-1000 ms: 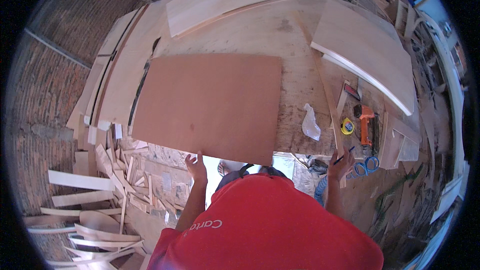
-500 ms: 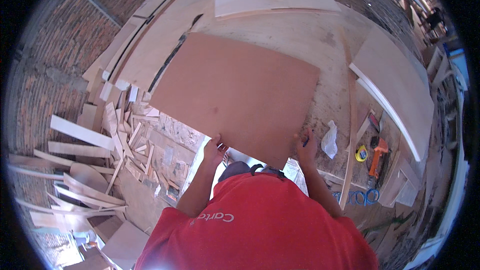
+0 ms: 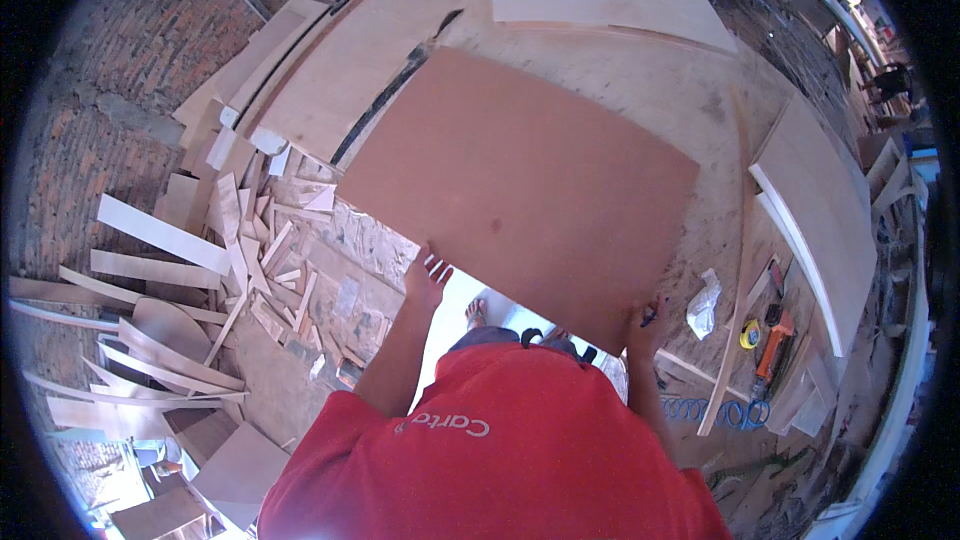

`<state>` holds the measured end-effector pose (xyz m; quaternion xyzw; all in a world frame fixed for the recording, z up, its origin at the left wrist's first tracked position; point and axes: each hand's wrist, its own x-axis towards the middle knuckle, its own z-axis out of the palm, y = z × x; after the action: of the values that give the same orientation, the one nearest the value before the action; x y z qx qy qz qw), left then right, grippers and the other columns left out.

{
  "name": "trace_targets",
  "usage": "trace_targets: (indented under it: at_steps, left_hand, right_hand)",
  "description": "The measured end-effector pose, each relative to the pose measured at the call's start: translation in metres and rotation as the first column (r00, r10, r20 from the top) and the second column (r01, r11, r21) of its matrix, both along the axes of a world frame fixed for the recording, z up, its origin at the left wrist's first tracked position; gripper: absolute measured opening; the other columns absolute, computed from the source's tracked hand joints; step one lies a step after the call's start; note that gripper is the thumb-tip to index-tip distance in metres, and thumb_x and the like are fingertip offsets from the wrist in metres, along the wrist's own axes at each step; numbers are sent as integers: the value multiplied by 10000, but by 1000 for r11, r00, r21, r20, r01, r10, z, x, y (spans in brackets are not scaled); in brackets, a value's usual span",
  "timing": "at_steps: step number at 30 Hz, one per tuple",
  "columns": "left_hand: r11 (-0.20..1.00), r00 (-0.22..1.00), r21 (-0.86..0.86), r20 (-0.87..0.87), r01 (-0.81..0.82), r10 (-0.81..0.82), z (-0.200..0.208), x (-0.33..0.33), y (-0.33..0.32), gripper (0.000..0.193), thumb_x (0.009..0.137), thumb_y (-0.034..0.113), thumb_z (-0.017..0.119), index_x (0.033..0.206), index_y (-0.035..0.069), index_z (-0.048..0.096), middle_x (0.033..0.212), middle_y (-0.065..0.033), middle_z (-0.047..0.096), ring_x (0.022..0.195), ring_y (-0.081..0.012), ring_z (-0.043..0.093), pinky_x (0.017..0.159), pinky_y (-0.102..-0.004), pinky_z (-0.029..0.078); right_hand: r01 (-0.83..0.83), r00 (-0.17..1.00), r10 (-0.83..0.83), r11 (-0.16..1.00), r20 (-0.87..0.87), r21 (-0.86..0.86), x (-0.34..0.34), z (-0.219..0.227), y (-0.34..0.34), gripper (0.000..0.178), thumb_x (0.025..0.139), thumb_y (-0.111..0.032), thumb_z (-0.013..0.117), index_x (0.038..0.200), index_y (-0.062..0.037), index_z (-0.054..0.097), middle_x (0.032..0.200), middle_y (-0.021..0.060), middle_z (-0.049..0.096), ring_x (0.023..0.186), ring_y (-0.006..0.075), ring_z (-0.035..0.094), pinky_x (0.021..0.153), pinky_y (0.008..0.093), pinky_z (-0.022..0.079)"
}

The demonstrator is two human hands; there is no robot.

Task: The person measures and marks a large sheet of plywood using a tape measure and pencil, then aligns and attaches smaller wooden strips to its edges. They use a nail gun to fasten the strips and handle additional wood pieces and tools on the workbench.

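Observation:
A large, flat brown board (image 3: 510, 180) lies on the worktable, tilted in the view, with a small dark spot near its middle. At its near edge, my left hand (image 3: 428, 278) grips the board, fingers partly bent around the edge. My right hand (image 3: 641, 332) is closed at the board's near right corner. Between its fingers sits a small dark stick that looks like a pen (image 3: 651, 311).
A large pale sheet (image 3: 400, 80) supports the board. A white-edged panel (image 3: 820, 210), crumpled white plastic (image 3: 703, 305), yellow tape measure (image 3: 750, 333), orange power tool (image 3: 775, 345) and blue coiled hose (image 3: 735, 412) lie right. Wood offcuts (image 3: 270, 270) pile up left.
The whole scene has shifted rightward in the view. My left hand has moved left along the board's near edge, and my right hand is closer to its near right corner.

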<state>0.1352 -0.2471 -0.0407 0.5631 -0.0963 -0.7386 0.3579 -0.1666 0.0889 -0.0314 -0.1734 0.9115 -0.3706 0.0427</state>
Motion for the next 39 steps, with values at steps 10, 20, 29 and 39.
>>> trace_targets:
  at_steps: [10,20,29,39]
  left_hand:
    - [989,987,-102,-108,111,-121,-4,35,-77,338,963,243,649,1221,42,561,1138,-105,567,1032,-260,556,948,-419,495]
    - [959,949,-98,-147,266,-278,-35,53,-98,303,988,159,589,1253,18,549,1196,-122,599,1076,-265,599,953,-422,522]
    - [936,926,58,-178,347,-332,-14,41,-91,483,910,331,737,1262,61,545,1151,-136,539,1114,-299,536,1005,-482,478]
    - [926,909,45,-213,376,-359,-4,34,-91,470,968,297,659,1321,16,524,1282,-170,522,1182,-333,529,996,-506,498]
  right_hand:
    - [225,974,-222,969,-43,97,48,9,3,644,879,-395,765,1291,74,604,1014,187,711,917,275,664,804,390,516]
    - [281,959,-281,953,-19,114,57,-27,30,668,884,-467,740,1271,61,606,1017,199,738,870,258,723,732,371,561]
    - [400,916,-396,899,-58,180,81,4,-1,530,877,-407,770,1157,34,681,888,170,733,799,221,699,731,344,534]
    - [425,905,-418,897,-78,119,90,-19,13,563,883,-442,757,1152,47,680,891,169,728,808,237,683,763,369,529]
